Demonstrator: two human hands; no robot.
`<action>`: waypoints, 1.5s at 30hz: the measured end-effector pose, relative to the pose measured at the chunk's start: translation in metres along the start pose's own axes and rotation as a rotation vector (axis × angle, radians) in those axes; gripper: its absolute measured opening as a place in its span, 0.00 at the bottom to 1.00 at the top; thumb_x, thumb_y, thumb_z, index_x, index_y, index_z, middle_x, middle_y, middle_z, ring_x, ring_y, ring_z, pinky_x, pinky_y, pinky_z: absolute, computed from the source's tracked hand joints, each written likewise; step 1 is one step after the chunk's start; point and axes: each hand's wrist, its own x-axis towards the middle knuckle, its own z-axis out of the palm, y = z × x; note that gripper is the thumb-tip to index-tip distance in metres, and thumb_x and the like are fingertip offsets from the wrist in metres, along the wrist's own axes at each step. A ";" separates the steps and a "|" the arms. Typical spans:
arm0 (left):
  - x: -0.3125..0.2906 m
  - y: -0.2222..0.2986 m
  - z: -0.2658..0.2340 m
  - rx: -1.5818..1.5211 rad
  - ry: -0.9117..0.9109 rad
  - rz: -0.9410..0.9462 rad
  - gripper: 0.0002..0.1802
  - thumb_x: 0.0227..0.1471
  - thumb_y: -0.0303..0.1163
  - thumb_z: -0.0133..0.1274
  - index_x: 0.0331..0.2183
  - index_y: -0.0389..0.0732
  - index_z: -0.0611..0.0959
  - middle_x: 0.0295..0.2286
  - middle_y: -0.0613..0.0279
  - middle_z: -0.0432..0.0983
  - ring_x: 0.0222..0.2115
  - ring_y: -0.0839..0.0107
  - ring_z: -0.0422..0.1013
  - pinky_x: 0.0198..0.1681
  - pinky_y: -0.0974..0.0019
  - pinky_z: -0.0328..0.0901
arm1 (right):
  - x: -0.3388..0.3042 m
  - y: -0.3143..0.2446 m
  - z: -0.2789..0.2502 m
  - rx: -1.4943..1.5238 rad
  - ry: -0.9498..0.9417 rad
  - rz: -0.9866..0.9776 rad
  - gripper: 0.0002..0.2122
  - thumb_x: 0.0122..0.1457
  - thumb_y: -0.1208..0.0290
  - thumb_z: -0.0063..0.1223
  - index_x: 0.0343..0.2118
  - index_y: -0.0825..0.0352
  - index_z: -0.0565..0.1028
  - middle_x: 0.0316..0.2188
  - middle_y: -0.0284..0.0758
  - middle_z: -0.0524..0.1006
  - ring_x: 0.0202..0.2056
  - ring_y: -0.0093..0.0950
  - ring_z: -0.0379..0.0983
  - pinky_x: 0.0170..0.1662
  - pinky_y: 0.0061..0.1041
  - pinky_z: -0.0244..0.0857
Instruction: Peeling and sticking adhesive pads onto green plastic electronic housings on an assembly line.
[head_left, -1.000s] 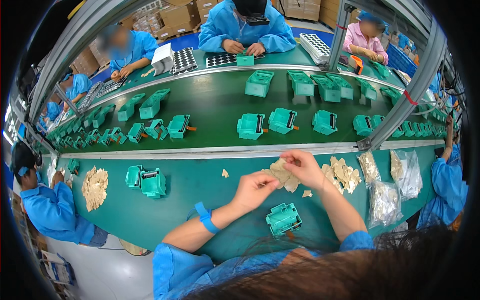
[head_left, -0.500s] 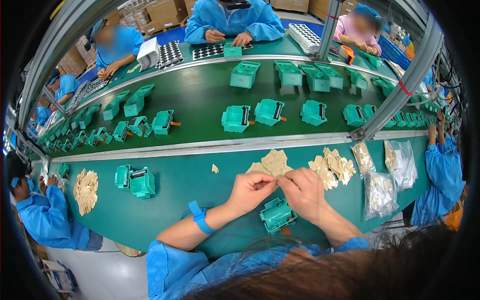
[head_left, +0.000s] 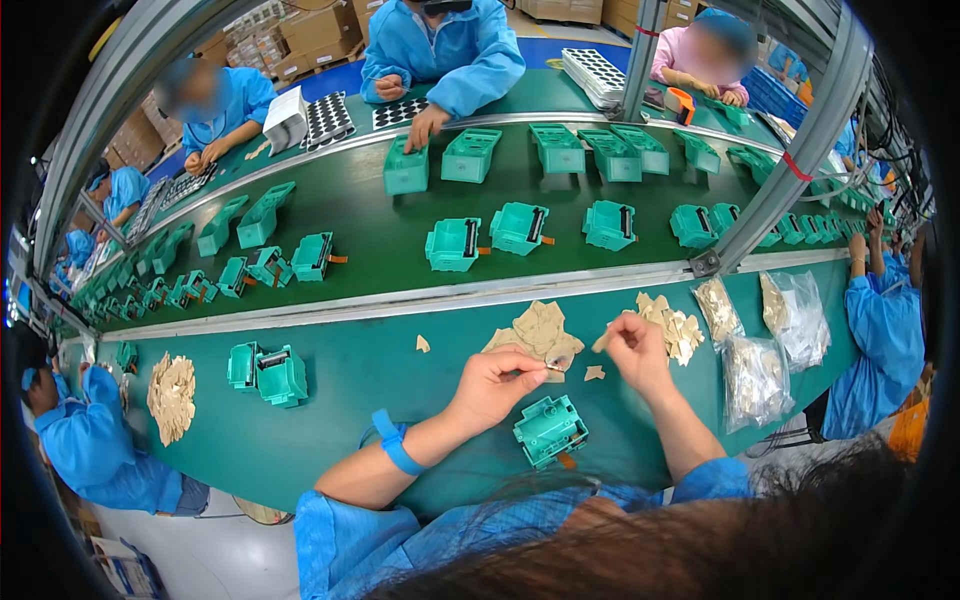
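Observation:
My left hand [head_left: 495,387] is closed in a pinch on a small shiny metallic part [head_left: 557,364], too small to name. Apart from it, to the right, my right hand [head_left: 638,350] pinches a small beige piece [head_left: 602,343], likely a paper-like scrap. Behind my left hand lies a heap of beige flat pieces [head_left: 537,325]. One loose beige piece [head_left: 594,373] rests on the table between my hands. In front of me sits a green plastic housing [head_left: 550,430], its inner side up, with an orange ribbon tab at its lower edge.
Two green housings [head_left: 282,378] stand at left, beside a beige pile [head_left: 172,398]. Another pile [head_left: 672,330] and several clear bags [head_left: 755,380] lie at right. Beyond a metal rail, a belt [head_left: 370,250] carries rows of green housings. Co-workers sit around; a metal post [head_left: 735,225] rises at right.
My hands have parted; the right moved right and up with a beige piece. A loose beige piece now shows between them. The co-worker opposite has reached forward, setting a green part on the belt.

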 end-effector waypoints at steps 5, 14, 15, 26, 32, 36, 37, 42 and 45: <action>0.000 0.004 0.004 -0.267 0.046 -0.224 0.06 0.49 0.20 0.54 0.33 0.33 0.79 0.27 0.60 0.76 0.25 0.76 0.71 0.29 0.74 0.67 | -0.006 0.006 -0.023 -1.119 0.139 -0.415 0.03 0.45 0.79 0.55 0.25 0.68 0.74 0.22 0.37 0.72 0.19 0.30 0.68 0.22 0.25 0.61; -0.009 0.010 0.018 -0.432 0.079 -0.194 0.06 0.51 0.21 0.51 0.34 0.34 0.77 0.31 0.54 0.77 0.31 0.68 0.75 0.36 0.67 0.71 | -0.028 -0.052 0.037 -0.156 -0.168 -0.112 0.09 0.44 0.80 0.59 0.30 0.67 0.74 0.22 0.35 0.72 0.19 0.24 0.69 0.21 0.22 0.62; -0.009 0.011 0.019 -0.435 0.085 -0.223 0.06 0.51 0.21 0.51 0.34 0.34 0.77 0.31 0.54 0.77 0.31 0.68 0.75 0.36 0.66 0.71 | -0.029 -0.050 0.040 -0.156 -0.166 -0.110 0.09 0.44 0.80 0.59 0.30 0.67 0.74 0.22 0.35 0.72 0.19 0.24 0.69 0.21 0.22 0.62; -0.010 0.007 0.012 -0.758 0.011 -0.335 0.05 0.47 0.20 0.54 0.30 0.38 0.81 0.38 0.64 0.71 0.36 0.74 0.71 0.37 0.71 0.68 | -0.033 -0.051 0.051 -0.498 0.073 -0.712 0.07 0.41 0.80 0.60 0.25 0.67 0.74 0.22 0.32 0.73 0.19 0.27 0.71 0.20 0.22 0.64; -0.009 0.010 0.016 -0.617 -0.023 -0.223 0.05 0.43 0.19 0.56 0.27 0.37 0.82 0.34 0.64 0.68 0.35 0.72 0.68 0.38 0.71 0.64 | -0.036 -0.056 0.050 -0.426 0.050 -0.685 0.07 0.40 0.83 0.56 0.25 0.68 0.74 0.21 0.33 0.73 0.20 0.27 0.72 0.20 0.22 0.65; -0.009 0.005 0.013 -0.453 -0.044 -0.147 0.06 0.43 0.16 0.55 0.27 0.36 0.82 0.35 0.61 0.67 0.33 0.72 0.68 0.36 0.71 0.65 | -0.036 -0.052 0.044 -0.340 0.031 -0.651 0.08 0.39 0.87 0.54 0.24 0.69 0.74 0.20 0.35 0.72 0.18 0.24 0.69 0.19 0.20 0.61; -0.009 0.005 0.010 -0.457 -0.047 -0.146 0.06 0.43 0.16 0.55 0.27 0.36 0.82 0.35 0.61 0.67 0.33 0.72 0.68 0.36 0.71 0.65 | -0.034 -0.054 0.035 -0.300 -0.024 -0.480 0.06 0.39 0.85 0.52 0.22 0.69 0.73 0.19 0.35 0.72 0.18 0.27 0.68 0.19 0.22 0.61; 0.002 0.024 -0.003 0.356 -0.203 0.210 0.12 0.37 0.27 0.63 0.30 0.44 0.83 0.37 0.60 0.68 0.39 0.67 0.65 0.37 0.66 0.65 | -0.015 -0.013 -0.031 -0.869 -0.037 -0.105 0.04 0.42 0.74 0.50 0.19 0.68 0.70 0.20 0.39 0.71 0.21 0.35 0.70 0.22 0.30 0.63; 0.015 0.042 0.002 0.951 -0.148 0.639 0.20 0.33 0.36 0.64 0.35 0.50 0.82 0.40 0.59 0.67 0.41 0.63 0.65 0.37 0.63 0.68 | -0.018 -0.008 -0.040 -1.356 0.056 -0.129 0.06 0.42 0.74 0.54 0.23 0.67 0.70 0.29 0.39 0.73 0.28 0.36 0.71 0.25 0.35 0.66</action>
